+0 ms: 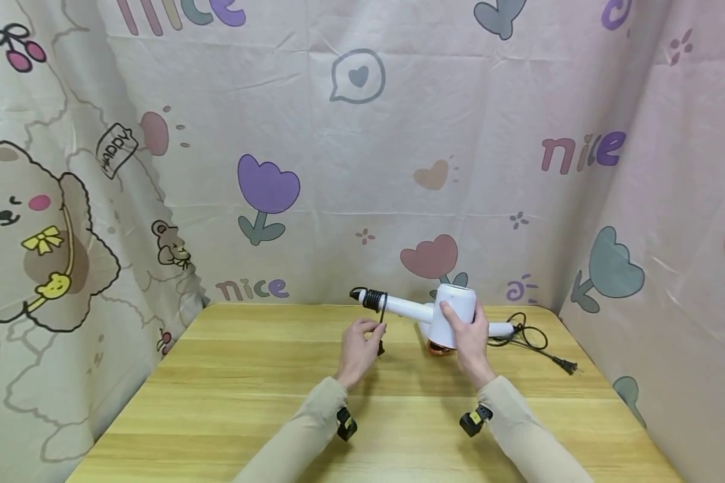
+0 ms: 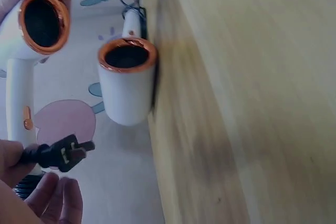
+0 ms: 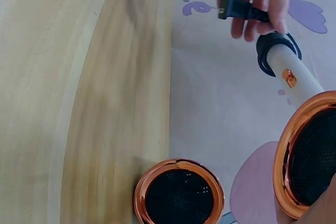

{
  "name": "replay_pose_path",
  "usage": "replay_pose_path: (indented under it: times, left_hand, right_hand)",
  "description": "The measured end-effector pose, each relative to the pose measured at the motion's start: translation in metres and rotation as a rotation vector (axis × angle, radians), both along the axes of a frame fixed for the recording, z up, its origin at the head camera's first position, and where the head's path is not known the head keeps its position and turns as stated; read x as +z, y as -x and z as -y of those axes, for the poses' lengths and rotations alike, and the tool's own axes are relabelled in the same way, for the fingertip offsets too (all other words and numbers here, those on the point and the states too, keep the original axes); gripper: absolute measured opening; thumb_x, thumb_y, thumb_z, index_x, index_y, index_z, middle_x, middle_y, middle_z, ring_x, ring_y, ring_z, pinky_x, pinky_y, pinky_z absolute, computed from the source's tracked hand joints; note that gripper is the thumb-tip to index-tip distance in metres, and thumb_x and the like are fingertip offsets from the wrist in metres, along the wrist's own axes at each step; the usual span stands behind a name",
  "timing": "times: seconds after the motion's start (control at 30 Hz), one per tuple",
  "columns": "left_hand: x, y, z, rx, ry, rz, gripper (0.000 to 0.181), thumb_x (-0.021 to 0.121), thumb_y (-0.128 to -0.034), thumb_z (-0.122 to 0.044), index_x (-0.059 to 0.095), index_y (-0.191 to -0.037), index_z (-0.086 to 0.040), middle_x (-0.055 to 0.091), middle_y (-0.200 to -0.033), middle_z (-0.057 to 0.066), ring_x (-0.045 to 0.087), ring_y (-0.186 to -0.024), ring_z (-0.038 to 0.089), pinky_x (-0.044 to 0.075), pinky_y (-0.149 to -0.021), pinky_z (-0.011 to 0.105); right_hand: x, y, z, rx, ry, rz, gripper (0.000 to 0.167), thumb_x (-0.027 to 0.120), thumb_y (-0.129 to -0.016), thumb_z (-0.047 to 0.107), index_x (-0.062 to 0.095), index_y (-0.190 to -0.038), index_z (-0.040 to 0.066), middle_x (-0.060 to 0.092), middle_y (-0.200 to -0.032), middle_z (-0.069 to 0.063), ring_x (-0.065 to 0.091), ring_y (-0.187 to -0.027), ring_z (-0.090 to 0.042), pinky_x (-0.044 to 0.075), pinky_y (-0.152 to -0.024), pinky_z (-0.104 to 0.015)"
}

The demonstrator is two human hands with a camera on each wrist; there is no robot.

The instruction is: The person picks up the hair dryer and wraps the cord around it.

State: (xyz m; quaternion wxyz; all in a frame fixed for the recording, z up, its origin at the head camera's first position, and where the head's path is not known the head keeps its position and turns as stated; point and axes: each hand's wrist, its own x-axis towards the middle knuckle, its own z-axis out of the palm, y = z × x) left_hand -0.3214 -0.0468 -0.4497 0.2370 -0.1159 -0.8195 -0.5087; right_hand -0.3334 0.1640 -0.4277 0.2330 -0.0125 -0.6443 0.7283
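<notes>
My right hand [image 1: 472, 339] grips the white barrel of a hair dryer [image 1: 406, 308], held above the table with its handle pointing left. Black cord [image 1: 372, 300] is wound round the handle's end. Just below that end, my left hand [image 1: 360, 345] pinches the cord by its black plug [image 2: 64, 153], whose prongs stick out from the fingers. In the right wrist view the copper-rimmed end of the held dryer [image 3: 306, 156] shows at the right, partly cut off by the frame.
A second white hair dryer [image 2: 126, 90] lies behind the held one, its handle to the right. Its loose black cord [image 1: 534, 340] ends in a plug [image 1: 564, 365] near the right edge of the wooden table [image 1: 248, 376]. A patterned curtain [image 1: 314, 168] hangs behind.
</notes>
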Motion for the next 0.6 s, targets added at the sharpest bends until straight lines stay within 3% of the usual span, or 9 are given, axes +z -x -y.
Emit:
replay_pose_path:
  times: [0.27, 0.43, 0.53, 0.6]
  left_hand:
    - [-0.010, 0.007, 0.010, 0.036, 0.071, 0.007, 0.019, 0.066, -0.0940, -0.018, 0.079, -0.092, -0.004, 0.065, -0.074, 0.006, 0.051, -0.061, 0.008, 0.042, -0.053, 0.020]
    - [-0.006, 0.013, 0.015, 0.017, 0.112, 0.046, 0.022, 0.062, -0.0961, -0.014, 0.076, -0.082, -0.004, 0.065, -0.062, 0.004, 0.048, -0.049, 0.005, 0.039, -0.044, 0.019]
    - [-0.003, 0.021, 0.017, -0.009, 0.092, 0.082, 0.023, 0.060, -0.0969, -0.013, 0.073, -0.081, -0.002, 0.065, -0.061, 0.007, 0.053, -0.047, 0.008, 0.042, -0.042, 0.020]
    - [-0.002, 0.024, 0.017, -0.048, 0.028, 0.128, 0.023, 0.059, -0.0972, -0.011, 0.073, -0.084, 0.000, 0.068, -0.066, 0.011, 0.061, -0.051, 0.014, 0.050, -0.046, 0.021]
  right_hand:
    - [0.006, -0.002, -0.004, 0.021, 0.144, 0.067, 0.037, 0.073, -0.089, 0.030, 0.054, -0.120, 0.022, 0.059, -0.102, 0.000, 0.066, -0.078, -0.011, 0.060, -0.066, -0.031]
    - [0.008, -0.007, -0.001, 0.099, 0.171, 0.101, 0.038, 0.069, -0.092, 0.028, 0.051, -0.123, 0.016, 0.062, -0.096, 0.002, 0.067, -0.076, -0.011, 0.060, -0.065, -0.032]
    - [0.007, -0.009, 0.001, 0.129, 0.186, 0.119, 0.041, 0.067, -0.093, 0.029, 0.049, -0.127, 0.013, 0.063, -0.093, 0.004, 0.067, -0.076, -0.011, 0.060, -0.066, -0.032]
    - [0.006, -0.009, 0.001, 0.140, 0.191, 0.129, 0.041, 0.067, -0.093, 0.029, 0.049, -0.127, 0.014, 0.063, -0.093, 0.004, 0.067, -0.076, -0.011, 0.060, -0.066, -0.032]
